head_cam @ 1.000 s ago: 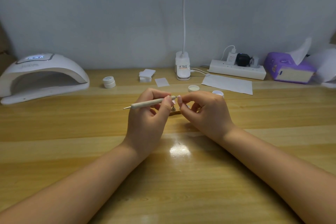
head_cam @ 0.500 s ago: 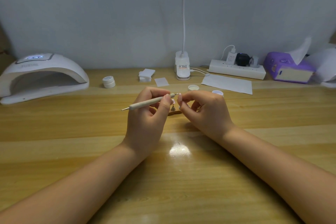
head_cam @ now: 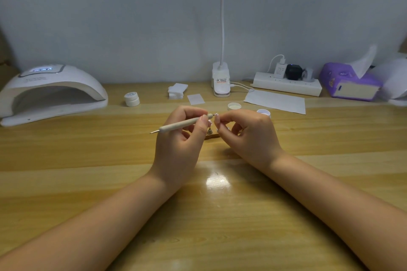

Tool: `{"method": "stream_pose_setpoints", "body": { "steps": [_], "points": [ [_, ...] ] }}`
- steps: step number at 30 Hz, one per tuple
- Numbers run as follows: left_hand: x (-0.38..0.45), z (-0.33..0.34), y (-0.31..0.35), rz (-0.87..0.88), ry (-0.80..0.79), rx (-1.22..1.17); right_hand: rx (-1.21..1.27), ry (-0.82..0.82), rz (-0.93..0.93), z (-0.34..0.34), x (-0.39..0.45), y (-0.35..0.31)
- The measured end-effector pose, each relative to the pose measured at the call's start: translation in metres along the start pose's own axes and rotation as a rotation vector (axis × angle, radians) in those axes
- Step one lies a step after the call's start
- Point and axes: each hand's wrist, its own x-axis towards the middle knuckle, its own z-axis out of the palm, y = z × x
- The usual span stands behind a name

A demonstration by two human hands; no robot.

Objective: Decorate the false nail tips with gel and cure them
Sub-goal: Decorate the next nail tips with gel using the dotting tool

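Note:
My left hand (head_cam: 179, 138) grips a beige dotting pen (head_cam: 180, 126) that lies nearly level, its metal point out to the left and its other end at my right fingertips. My right hand (head_cam: 248, 134) pinches something small and pale at that end; what it is stays unclear. Between the hands a small metal nail-tip stand (head_cam: 209, 131) rests on the wooden desk (head_cam: 88, 171), mostly hidden. An open gel pot (head_cam: 263, 113) peeks out behind my right hand, its lid (head_cam: 234, 106) lying beside it. The white curing lamp (head_cam: 50, 92) sits at the far left, its display lit.
A closed white gel pot (head_cam: 132, 99), a stack of wipes (head_cam: 176, 90), one loose wipe (head_cam: 196, 99) and a paper sheet (head_cam: 276, 101) lie at the back. A clip lamp base (head_cam: 221, 81), a power strip (head_cam: 286, 86) and a purple tissue pack (head_cam: 350, 82) line the wall.
The pen has tilted a little, its left point dropping lower. Both hands stay together at the same spot over the stand.

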Motion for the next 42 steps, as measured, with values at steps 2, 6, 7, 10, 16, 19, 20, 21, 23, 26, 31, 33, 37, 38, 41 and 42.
{"method": "stream_pose_setpoints", "body": {
  "steps": [2,6,7,10,16,19,20,21,23,26,31,33,37,38,41,42],
  "points": [
    [0.0003,-0.0003,-0.0002,0.006,0.014,0.002,0.003,-0.002,0.001,-0.0001,-0.0001,0.0003],
    [0.0002,0.0001,-0.0011,-0.003,-0.003,0.017,0.006,0.0,-0.006,0.0005,-0.0002,0.0004],
    [0.0003,0.0003,-0.001,0.0,0.0,0.019,0.007,-0.002,-0.004,0.0004,-0.0003,0.0003],
    [0.0007,-0.0003,-0.0005,0.004,0.011,0.01,0.014,-0.007,0.004,-0.0001,-0.0002,0.0003],
    [0.0005,-0.0002,-0.0006,0.007,0.031,0.006,0.021,-0.026,0.019,-0.0005,-0.0001,-0.0001],
    [0.0007,-0.0005,-0.0007,0.02,0.057,-0.01,0.028,-0.023,0.027,-0.0007,-0.0005,-0.0006],
    [0.0007,-0.0007,-0.0005,0.024,0.059,-0.013,0.031,-0.025,0.029,-0.0008,-0.0006,-0.0007],
    [0.0005,-0.0008,-0.0004,0.026,0.059,-0.015,0.031,-0.026,0.031,-0.0007,-0.0006,-0.0007],
    [0.0003,-0.0006,-0.0003,0.026,0.058,-0.026,0.031,-0.016,0.03,-0.0007,-0.0004,-0.0008],
    [-0.0003,-0.0006,-0.0003,0.024,0.046,-0.041,0.028,0.016,0.028,-0.0004,-0.0001,-0.0005],
    [-0.0009,-0.0009,-0.0002,0.014,0.012,-0.028,0.024,0.031,0.022,0.0011,-0.0003,0.0],
    [-0.0005,-0.0008,0.0,0.013,0.006,-0.026,0.026,0.027,0.022,0.0013,-0.0002,0.0002],
    [-0.0002,-0.0004,0.0,0.005,-0.005,-0.022,0.024,0.006,0.018,0.0003,-0.0004,0.0005],
    [-0.0003,-0.0004,-0.0002,0.002,-0.009,-0.02,0.021,0.0,0.019,0.0001,-0.0004,0.0004],
    [-0.0003,-0.0007,-0.0007,-0.001,-0.003,-0.013,0.018,-0.003,0.017,-0.0001,-0.0003,-0.0001],
    [-0.0002,-0.0009,-0.0009,-0.002,0.002,-0.011,0.018,0.0,0.014,-0.0002,-0.0003,-0.0002]
  ]
}}
